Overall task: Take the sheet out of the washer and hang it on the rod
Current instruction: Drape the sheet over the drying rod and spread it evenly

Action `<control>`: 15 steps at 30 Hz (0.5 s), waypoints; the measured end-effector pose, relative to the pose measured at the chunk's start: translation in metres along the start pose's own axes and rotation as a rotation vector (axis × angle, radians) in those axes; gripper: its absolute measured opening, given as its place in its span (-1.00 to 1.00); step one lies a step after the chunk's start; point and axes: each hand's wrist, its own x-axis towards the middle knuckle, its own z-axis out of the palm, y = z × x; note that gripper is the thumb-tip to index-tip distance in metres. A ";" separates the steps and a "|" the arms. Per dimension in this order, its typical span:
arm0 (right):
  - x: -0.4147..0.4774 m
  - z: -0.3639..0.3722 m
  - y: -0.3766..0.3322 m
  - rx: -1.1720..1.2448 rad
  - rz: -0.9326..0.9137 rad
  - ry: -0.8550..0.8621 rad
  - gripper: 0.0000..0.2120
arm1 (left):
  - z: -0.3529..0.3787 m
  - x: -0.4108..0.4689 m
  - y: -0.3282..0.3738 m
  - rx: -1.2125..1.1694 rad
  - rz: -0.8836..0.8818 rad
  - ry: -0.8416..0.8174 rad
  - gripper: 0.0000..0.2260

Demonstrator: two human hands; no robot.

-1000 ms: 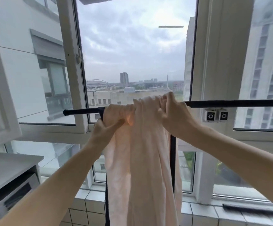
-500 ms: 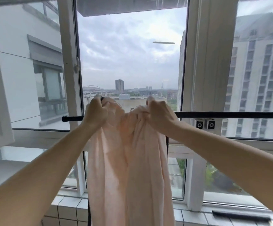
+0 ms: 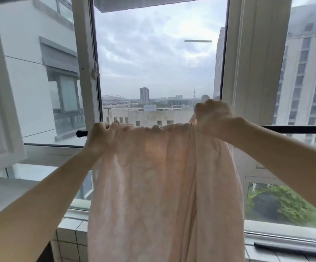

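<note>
A pale pink sheet (image 3: 161, 182) hangs over a thin black rod (image 3: 295, 129) that runs across the window at chest height. Its top edge lies spread along the rod between my hands. My left hand (image 3: 101, 138) grips the sheet's left top corner near the rod's left end. My right hand (image 3: 213, 116) holds a bunched fold of the sheet slightly above the rod at the right. The sheet covers the middle stretch of the rod. The washer is not in view.
An open window (image 3: 153, 63) lies straight ahead, with city buildings far below. White window frames (image 3: 255, 63) stand on both sides. A tiled sill (image 3: 70, 235) runs along the bottom, with a dark flat strip (image 3: 289, 249) at the lower right. A white surface (image 3: 0, 195) sits at the left.
My hands have moved apart along the rod, and the bunched sheet now lies spread wide between them. My right hand has risen a little above the rod.
</note>
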 end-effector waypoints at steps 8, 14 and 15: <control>0.002 0.009 -0.075 0.322 -0.311 -0.039 -0.71 | -0.006 0.002 -0.016 -0.252 -0.240 -0.176 -0.49; 0.019 0.018 -0.126 0.371 -0.272 -0.047 -0.61 | -0.005 -0.001 -0.035 -0.363 -0.185 -0.379 -0.46; 0.022 0.017 -0.134 0.400 -0.247 -0.047 -0.58 | -0.006 0.001 -0.034 -0.393 -0.163 -0.399 -0.46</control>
